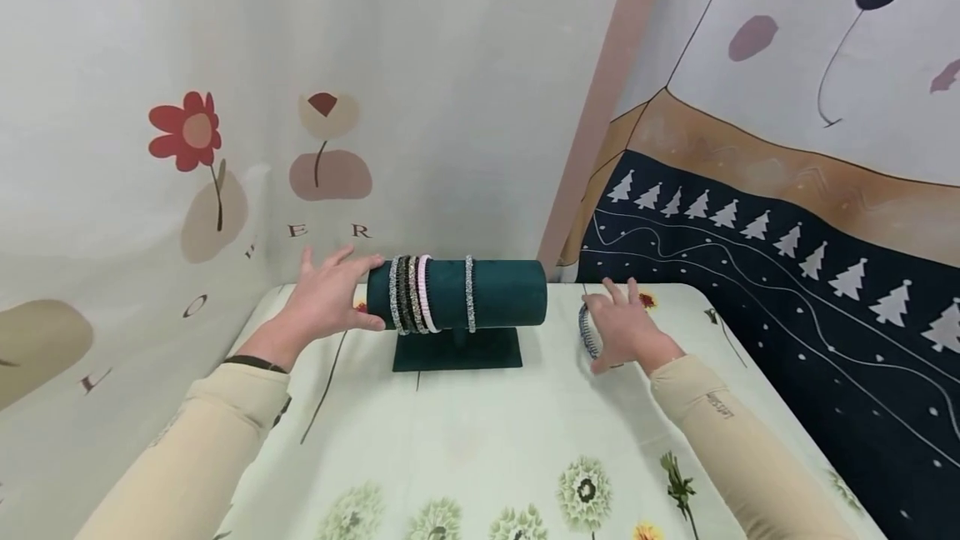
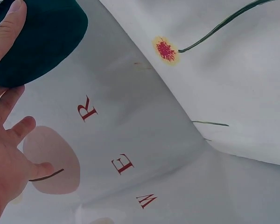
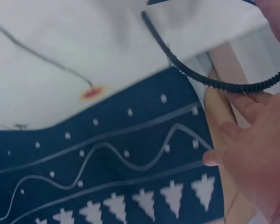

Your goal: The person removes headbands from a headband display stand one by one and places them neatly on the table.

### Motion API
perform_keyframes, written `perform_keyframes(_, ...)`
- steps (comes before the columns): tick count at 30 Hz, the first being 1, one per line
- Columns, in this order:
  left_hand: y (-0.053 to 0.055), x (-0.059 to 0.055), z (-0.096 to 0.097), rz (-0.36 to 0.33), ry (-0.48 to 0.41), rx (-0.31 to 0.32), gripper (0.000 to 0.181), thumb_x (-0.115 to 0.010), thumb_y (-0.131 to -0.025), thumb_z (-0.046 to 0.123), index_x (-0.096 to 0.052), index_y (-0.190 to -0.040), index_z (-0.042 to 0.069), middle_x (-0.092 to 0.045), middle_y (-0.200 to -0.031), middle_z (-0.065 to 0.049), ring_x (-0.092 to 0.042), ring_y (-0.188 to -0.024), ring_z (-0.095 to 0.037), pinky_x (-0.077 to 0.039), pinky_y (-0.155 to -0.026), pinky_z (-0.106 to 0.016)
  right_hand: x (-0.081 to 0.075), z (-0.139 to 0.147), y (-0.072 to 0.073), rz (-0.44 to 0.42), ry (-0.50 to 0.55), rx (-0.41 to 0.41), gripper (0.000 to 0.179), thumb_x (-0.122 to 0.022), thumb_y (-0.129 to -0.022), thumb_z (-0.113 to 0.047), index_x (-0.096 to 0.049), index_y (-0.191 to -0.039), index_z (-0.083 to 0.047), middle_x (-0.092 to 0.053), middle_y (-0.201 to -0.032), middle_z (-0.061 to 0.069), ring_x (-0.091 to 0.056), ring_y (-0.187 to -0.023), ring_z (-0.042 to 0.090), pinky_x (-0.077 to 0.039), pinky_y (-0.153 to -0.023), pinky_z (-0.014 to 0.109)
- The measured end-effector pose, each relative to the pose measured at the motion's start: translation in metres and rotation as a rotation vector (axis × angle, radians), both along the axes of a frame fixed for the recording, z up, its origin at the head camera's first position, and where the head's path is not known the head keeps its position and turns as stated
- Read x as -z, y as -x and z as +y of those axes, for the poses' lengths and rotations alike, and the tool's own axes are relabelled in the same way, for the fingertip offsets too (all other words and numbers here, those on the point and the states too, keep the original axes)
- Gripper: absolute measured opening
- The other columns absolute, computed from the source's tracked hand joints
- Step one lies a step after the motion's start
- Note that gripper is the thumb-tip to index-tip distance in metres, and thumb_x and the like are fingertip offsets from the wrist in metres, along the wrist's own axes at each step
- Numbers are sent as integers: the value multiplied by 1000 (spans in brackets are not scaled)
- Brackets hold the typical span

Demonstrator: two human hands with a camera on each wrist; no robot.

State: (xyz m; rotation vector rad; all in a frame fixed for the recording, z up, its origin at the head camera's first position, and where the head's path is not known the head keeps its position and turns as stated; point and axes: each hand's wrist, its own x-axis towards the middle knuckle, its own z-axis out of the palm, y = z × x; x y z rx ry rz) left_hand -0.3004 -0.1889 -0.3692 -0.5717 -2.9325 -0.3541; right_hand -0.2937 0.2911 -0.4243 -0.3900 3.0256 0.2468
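A dark green padded roll on a stand rises from the table on a flat base. Several glittery headbands sit over its left half, among them a pale pink headband; one silvery headband sits apart, nearer the middle. At the roll's left end my left hand grips it, thumb in front and fingers behind. My right hand pinches a dark headband to the right of the stand. In the right wrist view its toothed inner side shows, and its ends point away from the palm.
The table wears a white cloth printed with flowers. A pale printed curtain hangs right behind the stand. To the right, a dark blue cloth with white trees drops past the table's edge.
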Motion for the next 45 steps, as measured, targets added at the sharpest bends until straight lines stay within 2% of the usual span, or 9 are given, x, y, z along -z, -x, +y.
perform_keyframes(8,-3,-2,-1,4,-9,-1,107,-100,-72,43,-48,-161,14,-55,-161,-17,-24,-163,-46,4,-123,-84,34,-17,15,-147,104,15,134,-104,-58,-54,-36,-166,-12,-48,-167,16,-10,-165,50,1,-127,80)
perform_keyframes(22,-3,2,-1,23,-33,10,107,-101,-70,42,-50,-159,13,-57,-160,-17,-27,-161,-47,3,-123,-84,32,-15,18,-198,247,39,145,-106,-60,-44,-19,-172,-17,-38,-173,18,-5,-166,51,4,-126,81)
perform_keyframes(25,-2,3,-1,21,-34,10,108,-102,-70,42,-50,-159,13,-56,-160,-17,-26,-161,-47,3,-124,-84,25,-5,19,-186,293,87,127,-101,-72,-41,-26,-171,-14,-39,-171,20,-17,-164,51,-6,-128,79)
perform_keyframes(29,-1,2,-2,17,-25,11,108,-101,-70,42,-49,-160,13,-55,-161,-17,-26,-162,-47,4,-124,-84,8,5,23,-135,385,195,85,-81,-96,-38,-40,-164,-5,-51,-161,25,-48,-149,47,-39,-122,69)
perform_keyframes(34,-1,0,-3,21,-19,10,109,-101,-70,43,-49,-160,13,-55,-161,-18,-26,-161,-48,4,-123,-85,-21,-2,35,-47,706,269,63,-52,-113,-39,-41,-162,-1,-54,-158,26,-54,-145,45,-48,-118,61)
perform_keyframes(37,-2,0,-3,23,-13,4,108,-101,-70,43,-49,-160,13,-55,-161,-19,-26,-161,-48,3,-123,-85,-36,-25,40,-9,856,217,64,-45,-115,-45,-40,-163,-3,-50,-162,24,-50,-149,43,-45,-121,61)
perform_keyframes(39,-3,0,-3,21,-7,-3,108,-101,-70,43,-49,-160,13,-55,-161,-18,-26,-161,-47,3,-123,-84,-46,-45,40,23,879,154,66,-46,-113,-50,-42,-163,-7,-52,-162,20,-51,-149,42,-45,-121,61)
perform_keyframes(42,-4,0,-1,18,-3,-7,108,-101,-71,43,-49,-160,13,-55,-161,-18,-26,-161,-47,3,-123,-84,-58,-77,37,72,816,15,70,-55,-109,-56,-44,-163,-14,-52,-164,15,-45,-154,40,-40,-124,64)
perform_keyframes(45,-4,-1,0,15,-2,-9,108,-101,-71,43,-49,-161,14,-54,-162,-17,-25,-162,-46,3,-124,-84,-67,-106,31,122,659,-136,81,-67,-99,-62,-45,-164,-19,-48,-167,11,-30,-162,42,-27,-130,68)
